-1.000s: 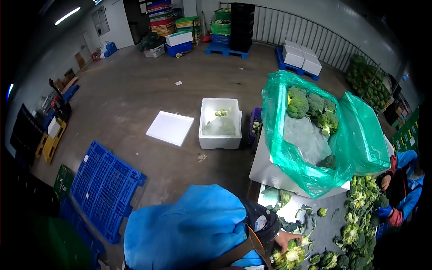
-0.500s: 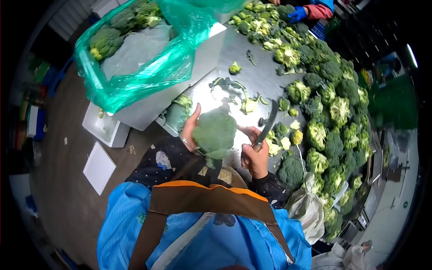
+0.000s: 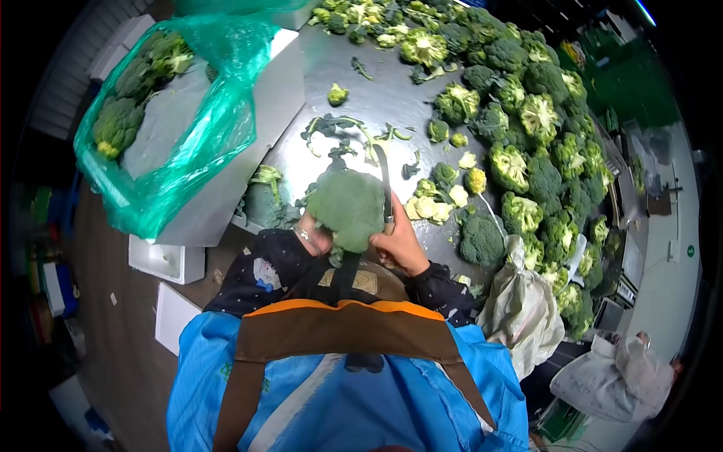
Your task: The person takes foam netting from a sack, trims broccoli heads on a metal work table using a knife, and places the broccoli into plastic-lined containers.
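Note:
A large broccoli head (image 3: 346, 203) is held over the metal table (image 3: 331, 83) close to the body. Its left underside rests in my left hand (image 3: 314, 235), whose fingers are partly hidden beneath it. At its right edge, my right hand (image 3: 401, 245) is closed round the handle of a curved knife (image 3: 385, 177), with the dark blade pointing up and away along the broccoli. Leaf trimmings (image 3: 331, 128) and small pale pieces (image 3: 428, 209) lie on the table beyond and to the right.
Many broccoli heads (image 3: 542, 117) are piled along the right side. A foam box with a green plastic liner (image 3: 241, 98) holds broccoli at left. Below it are a white foam box (image 3: 184, 262) and a lid (image 3: 175, 318). A whitish sack (image 3: 523, 305) hangs at the right edge.
The view has swung from the floor to the table. Since half a second ago, the knife has come in against the broccoli's right side, its blade now more upright.

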`<state>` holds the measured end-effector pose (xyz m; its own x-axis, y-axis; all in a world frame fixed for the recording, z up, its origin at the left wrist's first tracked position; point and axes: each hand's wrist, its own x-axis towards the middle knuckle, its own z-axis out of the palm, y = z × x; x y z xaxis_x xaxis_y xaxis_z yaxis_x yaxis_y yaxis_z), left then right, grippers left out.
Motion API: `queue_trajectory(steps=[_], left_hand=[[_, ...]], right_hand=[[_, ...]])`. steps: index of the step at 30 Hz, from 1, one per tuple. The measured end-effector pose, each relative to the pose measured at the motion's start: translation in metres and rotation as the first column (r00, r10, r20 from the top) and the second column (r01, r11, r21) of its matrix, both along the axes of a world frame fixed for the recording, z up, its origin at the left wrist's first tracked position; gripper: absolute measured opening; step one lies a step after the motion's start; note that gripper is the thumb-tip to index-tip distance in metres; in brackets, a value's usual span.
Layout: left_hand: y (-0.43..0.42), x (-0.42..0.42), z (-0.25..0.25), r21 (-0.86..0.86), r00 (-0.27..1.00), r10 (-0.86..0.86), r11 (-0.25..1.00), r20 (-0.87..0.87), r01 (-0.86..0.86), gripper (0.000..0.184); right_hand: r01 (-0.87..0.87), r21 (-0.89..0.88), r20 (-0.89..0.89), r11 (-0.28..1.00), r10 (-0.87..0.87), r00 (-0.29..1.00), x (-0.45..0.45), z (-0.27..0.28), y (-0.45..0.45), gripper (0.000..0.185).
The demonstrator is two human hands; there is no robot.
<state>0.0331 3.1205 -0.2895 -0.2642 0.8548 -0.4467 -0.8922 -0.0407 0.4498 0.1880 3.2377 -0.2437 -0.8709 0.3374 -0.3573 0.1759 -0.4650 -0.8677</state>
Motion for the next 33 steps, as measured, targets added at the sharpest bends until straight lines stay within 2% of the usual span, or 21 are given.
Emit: queue_trajectory(steps=[1,2,4,5,6,7,8,9,12,13,14,16,17,19,21,24,25,26,27,28,33], left_hand=[[-0.001,0.0,0.0,0.057,0.997,-0.027,0.998,-0.071,0.031,0.057],[-0.001,-0.002,0.006,0.011,0.993,-0.109,0.994,-0.036,0.109,0.056],[0.0,-0.008,0.02,-0.063,0.958,-0.284,0.956,0.038,0.286,0.054],[-0.007,-0.008,0.008,-0.021,0.947,-0.319,0.948,-0.042,0.319,0.055],[-0.006,-0.007,0.017,-0.039,0.928,-0.363,0.932,-0.08,0.361,0.055],[-0.005,-0.002,0.036,-0.093,0.913,-0.379,0.925,-0.152,0.368,0.054],[-0.003,0.0,0.045,-0.115,0.887,-0.409,0.912,-0.216,0.393,0.049],[-0.002,0.003,0.057,-0.117,0.852,-0.43,0.903,-0.3,0.414,0.048],[0.004,0.008,0.085,-0.112,0.813,-0.417,0.906,-0.406,0.408,0.045],[0.005,0.008,0.085,-0.127,0.797,-0.419,0.905,-0.435,0.407,0.049],[0.006,0.006,0.083,-0.142,0.78,-0.414,0.907,-0.469,0.396,0.052],[0.001,0.001,0.069,-0.177,0.775,-0.421,0.906,-0.472,0.385,0.049],[0.0,0.0,0.062,-0.187,0.796,-0.417,0.909,-0.438,0.372,0.045],[-0.003,0.0,0.049,-0.221,0.801,-0.431,0.902,-0.415,0.371,0.043],[-0.005,0.003,0.043,-0.266,0.762,-0.455,0.89,-0.46,0.37,0.04],[-0.002,0.006,0.033,-0.338,0.439,-0.467,0.877,-0.767,0.342,0.039],[-0.001,0.005,0.032,-0.333,0.459,-0.473,0.874,-0.752,0.355,0.038],[0.0,0.004,0.029,-0.33,0.478,-0.482,0.869,-0.734,0.369,0.038],[-0.001,0.003,0.028,-0.328,0.497,-0.493,0.863,-0.714,0.384,0.037],[-0.002,0.001,0.029,-0.334,0.492,-0.505,0.855,-0.709,0.397,0.037],[-0.026,-0.024,0.063,-0.381,0.471,-0.604,0.786,-0.643,0.487,0.045]], right_hand=[[0.002,-0.132,0.022,0.991,0.001,1.0,0.002,-0.004,0.001,0.09],[0.029,-0.225,-0.092,0.974,-0.051,0.994,0.006,-0.016,0.002,0.081],[0.115,-0.418,-0.081,0.901,-0.163,0.983,0.008,-0.025,-0.003,0.062],[0.175,-0.495,-0.069,0.851,-0.239,0.968,0.01,-0.031,-0.003,0.055],[0.143,-0.643,-0.048,0.752,-0.226,0.973,0.016,-0.062,0.002,0.043],[0.093,-0.767,-0.082,0.634,-0.242,0.967,0.019,-0.073,0.006,0.044],[-0.042,-0.835,-0.21,0.548,-0.247,0.946,0.022,-0.076,0.01,0.046],[0.166,-0.852,-0.03,0.497,-0.362,0.932,0.019,-0.05,0.012,0.043],[0.374,-0.832,0.047,0.41,-0.62,0.783,0.038,-0.039,0.047,0.05],[0.362,-0.821,-0.021,0.442,-0.657,0.753,0.054,-0.046,0.07,0.051],[0.512,-0.68,-0.084,0.524,-0.75,0.656,0.065,-0.03,0.092,0.05],[0.562,-0.696,-0.158,0.447,-0.859,0.488,0.094,0.006,0.137,0.042],[0.541,-0.691,-0.255,0.479,-0.862,0.438,0.114,0.009,0.162,0.04],[0.675,-0.56,-0.331,0.48,-0.877,0.349,0.144,0.041,0.202,0.043],[0.749,-0.57,-0.268,0.338,-0.938,0.219,0.169,0.051,0.231,0.037],[0.994,-0.097,-0.322,0.047,-0.947,0.013,0.16,0.042,0.23,0.027],[0.982,-0.022,-0.389,0.189,-0.906,0.166,0.154,0.031,0.223,0.028],[0.953,0.072,-0.292,0.294,-0.907,0.302,0.136,0.038,0.198,0.039],[0.899,0.105,-0.22,0.426,-0.871,0.438,0.122,0.031,0.182,0.038],[0.867,0.089,-0.239,0.491,-0.834,0.497,0.106,0.013,0.167,0.036],[0.684,0.084,0.015,0.724,-0.688,0.726,0.046,-0.034,0.094,0.033]])
